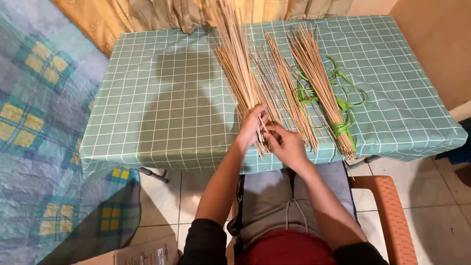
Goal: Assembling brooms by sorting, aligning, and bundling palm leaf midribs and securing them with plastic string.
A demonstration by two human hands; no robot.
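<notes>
A loose bundle of thin tan sticks (239, 64) lies lengthwise on the table with the green checked cloth (162, 98). My left hand (251, 126) grips the near end of this bundle. My right hand (287, 145) is beside it, fingers curled on the same stick ends near the table's front edge. To the right lies a thinner row of loose sticks (284, 78). Further right is another stick bundle (321, 83), tied near its lower end with green plastic strip (339, 128).
Loose green strips (349, 93) curl on the cloth beside the tied bundle. An orange plastic chair arm (387, 206) is at my right. A blue and yellow plaid blanket (39, 122) covers the left. Curtains (162, 14) hang behind the table. A cardboard box (142, 254) sits on the tiled floor.
</notes>
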